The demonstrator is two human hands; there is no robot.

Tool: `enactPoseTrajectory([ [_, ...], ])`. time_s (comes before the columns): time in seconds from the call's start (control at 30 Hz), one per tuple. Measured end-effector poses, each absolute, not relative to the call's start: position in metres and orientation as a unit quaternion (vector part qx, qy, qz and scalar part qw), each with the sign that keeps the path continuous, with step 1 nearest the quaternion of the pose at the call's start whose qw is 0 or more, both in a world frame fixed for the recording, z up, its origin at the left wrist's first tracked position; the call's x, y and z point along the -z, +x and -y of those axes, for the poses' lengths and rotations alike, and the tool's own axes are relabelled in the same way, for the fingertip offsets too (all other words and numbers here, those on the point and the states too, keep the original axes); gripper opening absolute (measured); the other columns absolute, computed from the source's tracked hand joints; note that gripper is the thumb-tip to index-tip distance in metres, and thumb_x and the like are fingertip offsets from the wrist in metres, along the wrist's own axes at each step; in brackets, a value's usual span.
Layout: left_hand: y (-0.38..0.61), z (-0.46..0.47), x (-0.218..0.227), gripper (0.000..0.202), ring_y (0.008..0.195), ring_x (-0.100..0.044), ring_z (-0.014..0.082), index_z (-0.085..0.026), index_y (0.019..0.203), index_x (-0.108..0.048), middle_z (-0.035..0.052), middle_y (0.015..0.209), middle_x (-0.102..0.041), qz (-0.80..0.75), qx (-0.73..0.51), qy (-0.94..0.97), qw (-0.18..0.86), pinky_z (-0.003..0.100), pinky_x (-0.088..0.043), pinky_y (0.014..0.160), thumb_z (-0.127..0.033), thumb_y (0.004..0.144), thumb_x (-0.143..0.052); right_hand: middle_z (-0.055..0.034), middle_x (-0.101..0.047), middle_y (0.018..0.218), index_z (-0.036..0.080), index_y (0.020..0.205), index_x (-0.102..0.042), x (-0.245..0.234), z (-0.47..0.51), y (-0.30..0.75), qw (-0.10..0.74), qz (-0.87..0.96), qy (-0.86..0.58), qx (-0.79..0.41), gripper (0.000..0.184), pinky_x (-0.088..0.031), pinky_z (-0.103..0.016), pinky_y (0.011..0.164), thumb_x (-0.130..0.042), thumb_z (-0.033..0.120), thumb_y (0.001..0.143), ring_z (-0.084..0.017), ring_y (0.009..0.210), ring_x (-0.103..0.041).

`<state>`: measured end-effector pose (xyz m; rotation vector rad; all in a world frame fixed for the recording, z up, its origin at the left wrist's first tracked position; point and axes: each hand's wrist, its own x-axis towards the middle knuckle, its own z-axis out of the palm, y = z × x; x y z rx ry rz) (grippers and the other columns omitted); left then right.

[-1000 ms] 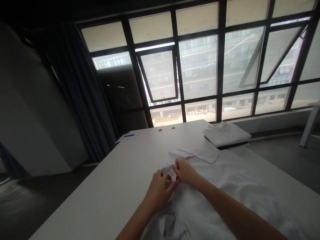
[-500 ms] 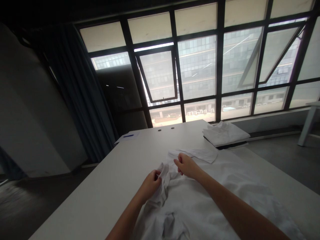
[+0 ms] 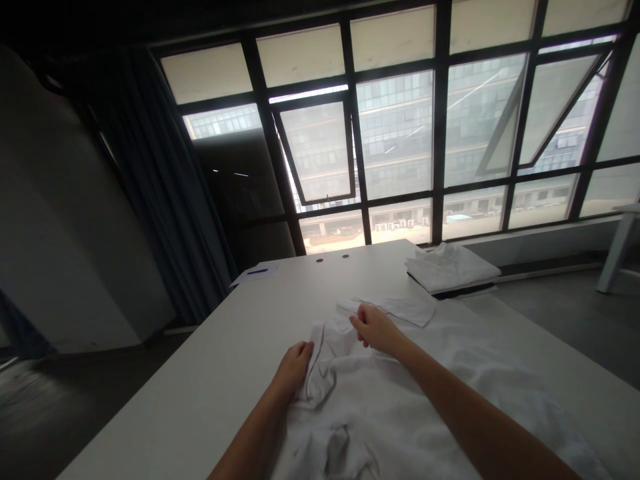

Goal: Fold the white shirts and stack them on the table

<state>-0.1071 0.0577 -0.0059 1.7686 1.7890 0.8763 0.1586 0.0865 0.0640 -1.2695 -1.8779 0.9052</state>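
A white shirt [image 3: 430, 393] lies spread and rumpled on a white table [image 3: 220, 373], its collar toward the window. My left hand [image 3: 294, 365] is closed on a fold of the shirt's left edge. My right hand [image 3: 374, 327] pinches the cloth just below the collar [image 3: 400, 308]. The two hands are about a hand's width apart with the fabric pulled between them.
A folded pile of white garments [image 3: 450, 267] sits at the table's far right corner. A sheet of paper with a blue pen [image 3: 256, 272] lies at the far left corner. Large windows and a dark curtain [image 3: 165, 193] stand behind. A white table leg [image 3: 617, 250] shows at right.
My hands were together at the collar area; my left hand has drawn the cloth left and toward me, apart from my right hand, which stayed nearly in place.
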Motion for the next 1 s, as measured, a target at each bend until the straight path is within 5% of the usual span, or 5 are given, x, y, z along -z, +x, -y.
enactPoseTrajectory([
  [0.23,-0.11,-0.058,0.013,0.033,0.069,-0.055,0.0181,-0.021,0.072,-0.054,-0.0011,0.068,-0.058,-0.692,-0.254,0.649,0.187,0.026,-0.038,0.062,-0.051,0.083,-0.053,0.0036,-0.066,0.058,0.022,0.076,-0.043,-0.065,-0.087,0.16,0.335,0.726,-0.502,-0.33,0.022,-0.036,-0.019,0.047,-0.048,0.034,0.095,-0.009,0.044,-0.058],
  [0.4,-0.103,-0.054,0.015,0.037,0.103,-0.058,0.0286,-0.017,0.096,-0.064,0.0132,0.106,-0.064,-0.717,-0.221,0.648,0.128,0.034,-0.041,0.086,-0.05,0.088,-0.049,0.0036,-0.065,0.057,0.023,0.075,-0.043,-0.068,-0.087,0.162,0.34,0.735,-0.493,-0.318,0.022,-0.036,-0.02,0.047,-0.048,0.033,0.094,-0.01,0.044,-0.059],
  [0.5,-0.094,-0.049,0.016,0.032,0.114,-0.054,0.0304,-0.02,0.106,-0.065,0.013,0.122,-0.061,-0.704,-0.214,0.667,0.117,0.036,-0.039,0.093,-0.042,0.084,-0.058,0.0038,-0.065,0.058,0.022,0.076,-0.044,-0.07,-0.087,0.163,0.342,0.734,-0.493,-0.317,0.022,-0.035,-0.02,0.048,-0.049,0.034,0.094,-0.01,0.045,-0.059],
  [0.73,-0.095,-0.049,0.007,0.014,0.092,-0.062,0.0208,-0.021,0.089,-0.066,0.0034,0.098,-0.068,-0.635,-0.264,0.708,0.162,0.026,-0.044,0.083,-0.03,0.079,-0.061,0.0044,-0.064,0.057,0.022,0.077,-0.046,-0.073,-0.089,0.165,0.342,0.723,-0.503,-0.327,0.022,-0.035,-0.019,0.047,-0.051,0.034,0.095,-0.009,0.046,-0.058],
  [1.0,-0.127,-0.059,-0.008,0.041,0.101,-0.065,0.0236,-0.015,0.108,-0.067,0.0075,0.109,-0.072,-0.627,-0.348,0.667,0.203,0.028,-0.048,0.087,-0.046,0.085,-0.052,0.0011,-0.066,0.066,0.021,0.077,-0.052,-0.101,-0.07,0.169,0.333,0.77,-0.491,-0.235,0.021,-0.035,-0.023,0.056,-0.054,0.035,0.093,-0.011,0.057,-0.057],
])
